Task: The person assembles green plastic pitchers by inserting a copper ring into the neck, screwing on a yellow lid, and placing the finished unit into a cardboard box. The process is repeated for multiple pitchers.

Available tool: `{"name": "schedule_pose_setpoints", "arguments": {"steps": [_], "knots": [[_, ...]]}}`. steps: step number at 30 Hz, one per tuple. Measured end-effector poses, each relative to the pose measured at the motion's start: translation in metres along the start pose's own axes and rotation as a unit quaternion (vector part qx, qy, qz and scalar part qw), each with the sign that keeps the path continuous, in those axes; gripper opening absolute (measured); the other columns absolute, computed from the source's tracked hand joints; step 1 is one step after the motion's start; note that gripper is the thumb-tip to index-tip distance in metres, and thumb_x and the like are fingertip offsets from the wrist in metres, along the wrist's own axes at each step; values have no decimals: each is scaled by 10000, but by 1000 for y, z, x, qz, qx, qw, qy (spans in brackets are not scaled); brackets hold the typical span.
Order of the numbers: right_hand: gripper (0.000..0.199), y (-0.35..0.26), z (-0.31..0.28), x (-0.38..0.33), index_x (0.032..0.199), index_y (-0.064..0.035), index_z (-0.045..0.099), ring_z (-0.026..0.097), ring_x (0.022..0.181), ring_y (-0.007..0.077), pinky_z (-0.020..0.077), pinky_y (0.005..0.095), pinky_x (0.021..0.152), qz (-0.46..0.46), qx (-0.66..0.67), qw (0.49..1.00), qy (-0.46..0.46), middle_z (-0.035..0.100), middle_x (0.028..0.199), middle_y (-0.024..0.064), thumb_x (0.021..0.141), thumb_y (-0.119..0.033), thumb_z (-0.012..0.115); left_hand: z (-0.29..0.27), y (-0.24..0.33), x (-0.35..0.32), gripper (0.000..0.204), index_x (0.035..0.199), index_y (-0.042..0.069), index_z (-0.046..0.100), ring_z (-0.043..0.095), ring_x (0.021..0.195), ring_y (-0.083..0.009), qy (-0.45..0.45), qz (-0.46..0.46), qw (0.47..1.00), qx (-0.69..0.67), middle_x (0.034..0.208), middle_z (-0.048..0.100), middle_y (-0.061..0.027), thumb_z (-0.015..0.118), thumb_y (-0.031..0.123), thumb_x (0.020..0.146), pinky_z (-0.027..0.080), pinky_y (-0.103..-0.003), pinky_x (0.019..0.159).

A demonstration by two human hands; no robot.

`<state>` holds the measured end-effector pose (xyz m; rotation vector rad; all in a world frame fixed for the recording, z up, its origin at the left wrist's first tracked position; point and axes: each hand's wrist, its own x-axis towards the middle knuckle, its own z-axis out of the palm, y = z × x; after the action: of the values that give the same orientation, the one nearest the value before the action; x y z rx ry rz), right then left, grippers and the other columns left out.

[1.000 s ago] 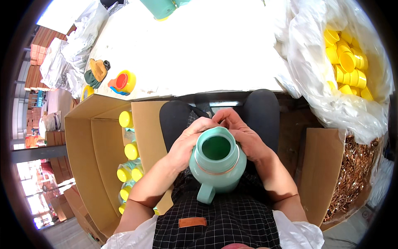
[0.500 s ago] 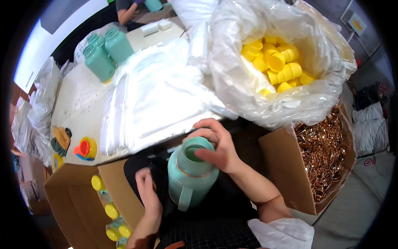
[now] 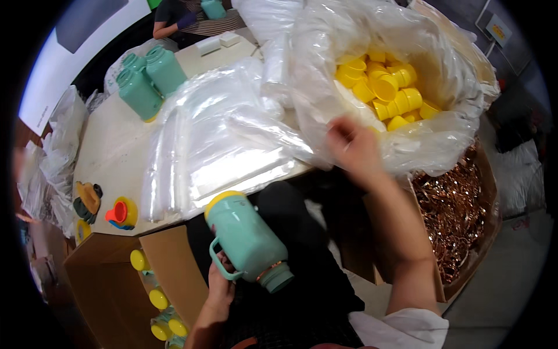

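A mint-green bottle (image 3: 249,238) with a side handle and a yellow base lies tilted over my lap, its open neck pointing down to the lower right. My left hand (image 3: 220,282) is closed on it at the handle, partly hidden behind it. My right hand (image 3: 357,148) is raised at the front rim of the clear plastic bag (image 3: 325,87), smeared by motion, so its fingers cannot be read. Inside that bag lie several yellow cup-shaped pieces (image 3: 385,87).
Flat clear plastic bags (image 3: 221,139) cover the middle of the table (image 3: 110,136). Several green bottles (image 3: 165,70) stand at its far left. A carton (image 3: 104,285) at lower left holds yellow-topped bottles (image 3: 158,299). Copper-coloured rings (image 3: 447,221) fill a box at right. Another person (image 3: 174,23) sits across.
The bottle has turned from upright to tilted, its mouth now downward. My left hand has taken it by the handle. My right hand has let go and moved up right toward the bag.
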<state>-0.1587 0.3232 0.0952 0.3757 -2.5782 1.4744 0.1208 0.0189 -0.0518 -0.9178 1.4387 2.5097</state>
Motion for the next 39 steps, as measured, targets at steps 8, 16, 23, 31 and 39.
{"name": "schedule_pose_setpoints", "arguments": {"steps": [8,16,23,31,39], "knots": [[690,196,-74,102,1239,-21,613,712,854,276,583,421,791,218,-245,879,-347,730,973,176,611,-183,847,0,26,-11,575,1489,98,356,642,1099,-291,29,-125,990,52,1309,553,-140,542,220,958,593,-433,840],[671,152,-78,87,1348,-34,542,563,1205,387,441,436,1061,19,-452,892,-4,577,1224,241,742,-160,800,-40,17,-39,947,1566,135,256,647,985,-200,-74,-44,996,-35,1263,590,-100,444,-173,691,519,-273,663],[689,-12,48,-52,1400,52,501,566,1196,313,434,445,1046,-301,78,926,213,561,1330,203,910,-410,645,16,70,-37,907,1591,144,168,652,1045,-299,22,116,956,-268,1325,534,-192,439,-111,763,627,-424,813],[488,18,122,-222,1138,-130,612,599,1201,392,461,581,1005,-349,94,915,-178,610,1255,199,752,-322,840,-16,83,-47,939,1589,129,167,492,1362,-361,24,93,995,-19,1533,408,-200,456,-127,733,516,-471,1031],[643,14,81,-85,1449,-2,466,436,1376,255,322,402,1155,54,328,893,-302,489,1463,140,971,-414,588,29,89,-25,439,1219,62,614,599,1192,-324,-209,264,810,479,1271,608,-148,711,-5,796,497,-395,1000]]}}
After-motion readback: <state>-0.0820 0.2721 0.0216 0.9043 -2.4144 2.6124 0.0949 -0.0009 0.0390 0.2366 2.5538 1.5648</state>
